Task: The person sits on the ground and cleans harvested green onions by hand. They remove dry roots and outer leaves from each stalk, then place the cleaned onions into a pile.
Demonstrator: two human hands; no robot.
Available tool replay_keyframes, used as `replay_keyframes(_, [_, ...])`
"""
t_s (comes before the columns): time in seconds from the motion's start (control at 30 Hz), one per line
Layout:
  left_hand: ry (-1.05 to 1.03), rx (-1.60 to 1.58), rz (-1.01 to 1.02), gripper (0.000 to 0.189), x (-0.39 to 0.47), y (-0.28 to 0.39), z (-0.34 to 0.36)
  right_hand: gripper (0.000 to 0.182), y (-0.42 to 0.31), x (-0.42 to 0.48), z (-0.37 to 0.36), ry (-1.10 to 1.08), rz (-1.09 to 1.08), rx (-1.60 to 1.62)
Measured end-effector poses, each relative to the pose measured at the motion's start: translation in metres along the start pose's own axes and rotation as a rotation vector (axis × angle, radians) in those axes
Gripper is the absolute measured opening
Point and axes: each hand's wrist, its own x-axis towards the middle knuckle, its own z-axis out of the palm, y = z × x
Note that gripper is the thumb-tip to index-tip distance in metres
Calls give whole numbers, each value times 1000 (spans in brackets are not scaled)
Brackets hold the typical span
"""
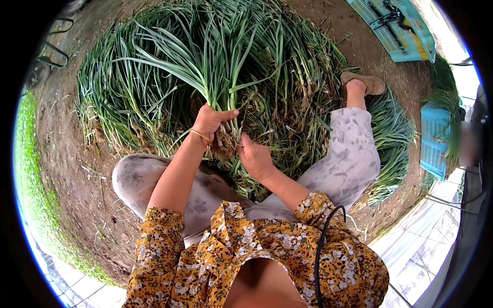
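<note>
My left hand (210,122), with a gold-coloured bangle at the wrist, is closed around the stems of a bunch of leafy green onions (215,82). The long leaves fan out upward over a big pile of the same plants (111,77). Below the fist hang the pale bases and brown roots (227,144). My right hand (252,154) is at the right side of these roots, its thumb and fingers pinched on a pale stem base or peeled leaf; which one is not clear. Loose leaf scraps (246,181) lie between my legs.
Beyond my bent right-side leg lies another heap of green onions (389,142). A turquoise plastic crate (435,136) stands at far right, another crate (414,52) at upper right. A wheeled metal frame (52,59) is at upper left. Bare soil (65,154) surrounds the pile; a black cable crosses my shirt.
</note>
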Motion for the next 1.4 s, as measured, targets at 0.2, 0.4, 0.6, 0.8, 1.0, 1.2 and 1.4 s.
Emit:
replay_keyframes(0.2, [-78,-80,-12,23,-1,-2,-2,70,24,10,4,-331,746,1401])
replay_keyframes(0.4, [-164,-161,46,32,-2,0,-2,43,-1,69,2,99,793,1592])
replay_keyframes(0.6, [-180,-163,104,35,-4,2,-5,18,-9,86,-13,260,640,1313])
replay_keyframes(0.8, [-154,-177,71,31,6,1,-8,10,-24,68,-20,449,629,1685])
replay_keyframes(1.0, [-56,-129,149,28,9,13,-14,13,5,15,-39,75,702,1783])
replay_keyframes(1.2, [18,-94,202,25,11,28,-16,21,67,-57,-48,-745,570,294])
replay_keyframes(1.4, [60,-62,232,22,9,22,-13,56,22,-23,-38,-325,283,561])
